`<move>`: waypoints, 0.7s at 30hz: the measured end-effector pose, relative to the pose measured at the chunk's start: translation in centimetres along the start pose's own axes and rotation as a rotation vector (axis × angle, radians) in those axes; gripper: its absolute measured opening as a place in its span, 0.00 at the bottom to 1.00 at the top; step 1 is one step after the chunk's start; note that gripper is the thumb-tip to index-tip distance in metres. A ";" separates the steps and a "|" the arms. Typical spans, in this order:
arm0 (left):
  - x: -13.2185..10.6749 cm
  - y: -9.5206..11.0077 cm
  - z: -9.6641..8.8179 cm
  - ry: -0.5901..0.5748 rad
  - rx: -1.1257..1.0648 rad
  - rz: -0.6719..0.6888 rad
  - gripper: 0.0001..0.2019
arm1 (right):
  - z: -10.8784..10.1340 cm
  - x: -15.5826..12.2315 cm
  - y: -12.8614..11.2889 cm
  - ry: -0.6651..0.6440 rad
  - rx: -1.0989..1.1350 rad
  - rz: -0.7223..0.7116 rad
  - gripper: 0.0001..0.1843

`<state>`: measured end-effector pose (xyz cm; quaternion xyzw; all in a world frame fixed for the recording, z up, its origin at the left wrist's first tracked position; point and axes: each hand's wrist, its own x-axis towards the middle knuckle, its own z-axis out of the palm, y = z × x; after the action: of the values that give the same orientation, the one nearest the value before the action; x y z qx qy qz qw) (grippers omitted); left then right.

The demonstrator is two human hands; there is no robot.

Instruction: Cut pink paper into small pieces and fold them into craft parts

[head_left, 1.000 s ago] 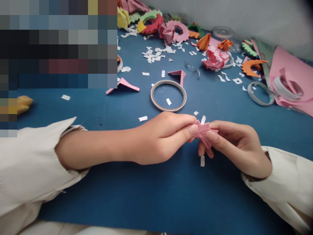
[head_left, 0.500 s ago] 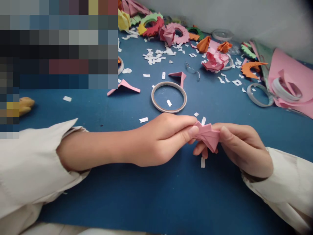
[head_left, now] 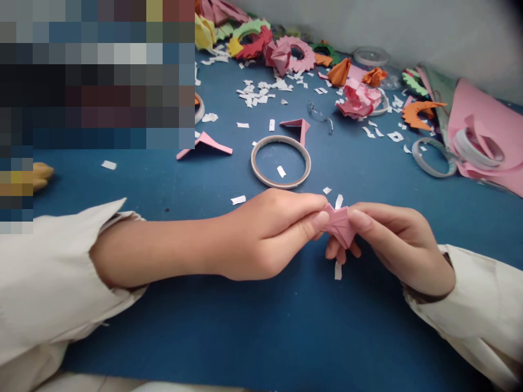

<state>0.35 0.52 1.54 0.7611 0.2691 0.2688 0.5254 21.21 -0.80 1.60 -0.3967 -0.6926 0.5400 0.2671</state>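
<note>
Between my two hands is a small piece of folded pink paper (head_left: 340, 227) with layered pleats, held above the blue table (head_left: 261, 332). My left hand (head_left: 278, 234) pinches its left end between thumb and fingers. On the other side, my right hand (head_left: 392, 237) grips the right edge, its thumb lying over the paper. Some fingertips show below the piece. Just beyond my left hand lies a thin roll of tape (head_left: 254, 163). Behind the roll rests a folded pink strip (head_left: 303, 129), and another bent pink strip (head_left: 210, 142) lies farther left.
White paper scraps (head_left: 261, 92) litter the table's far half. Folded paper rings, among them a pink ring (head_left: 300, 54) and an orange partial ring (head_left: 420, 114), line the back. More tape rolls (head_left: 433, 158) and pink sheets (head_left: 486, 120) lie at the right. The upper left is pixelated.
My right thumb and fingers have moved left, farther over the pink paper, covering more of its right end. My left hand keeps its pinch almost unmoved.
</note>
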 end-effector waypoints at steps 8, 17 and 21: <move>0.1 -0.2 -0.1 0.062 -0.061 -0.110 0.16 | 0.1 0.1 0.9 0.424 -0.730 -0.675 0.18; 0.1 -0.2 0.0 0.045 -0.157 -0.139 0.16 | -0.3 0.4 0.5 0.291 -0.861 -0.786 0.23; 0.1 -0.3 0.0 0.042 -0.203 -0.156 0.16 | -0.4 0.4 0.5 0.264 -0.851 -0.784 0.23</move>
<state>0.37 0.70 1.26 0.6750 0.3097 0.2687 0.6134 21.46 -0.22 1.20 -0.2474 -0.9041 0.0220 0.3478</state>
